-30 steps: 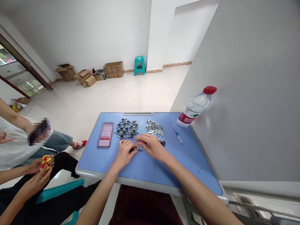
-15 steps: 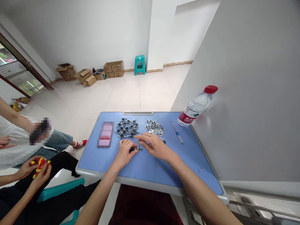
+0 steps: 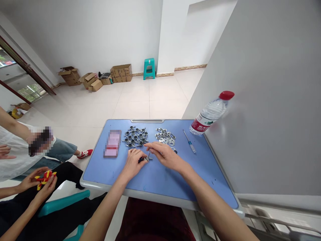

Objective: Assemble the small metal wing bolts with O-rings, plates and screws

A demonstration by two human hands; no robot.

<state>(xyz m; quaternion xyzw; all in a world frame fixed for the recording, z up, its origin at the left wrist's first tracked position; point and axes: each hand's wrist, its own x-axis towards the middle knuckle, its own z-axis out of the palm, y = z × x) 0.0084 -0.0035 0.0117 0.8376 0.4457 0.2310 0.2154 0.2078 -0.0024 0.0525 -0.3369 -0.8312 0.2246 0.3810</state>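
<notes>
My left hand (image 3: 134,163) rests on the blue table, its thumb and fingers closed on a small metal part (image 3: 147,159) with thin prongs. Most of that part is hidden by the fingers. Just to its right is my right hand (image 3: 162,154), thumb and fingertips pinched together over the same part. A thin metal piece (image 3: 149,154) shows upright at those fingertips, too small to name. Behind the hands lies a pile of metal fittings with round black centres (image 3: 135,137). Farther right are silver clips (image 3: 164,134) and flat metal plates (image 3: 168,142).
A screwdriver (image 3: 190,142) lies at the right, near a tilted water bottle (image 3: 207,117) by the grey panel. A blurred pink phone-shaped object (image 3: 112,144) is at the left. Beside the table a seated person holds a red-and-yellow toy (image 3: 45,178); another person stands behind.
My right fingertips have closed down a little toward the metal part. My left hand keeps its place. The seated person has turned the toy.
</notes>
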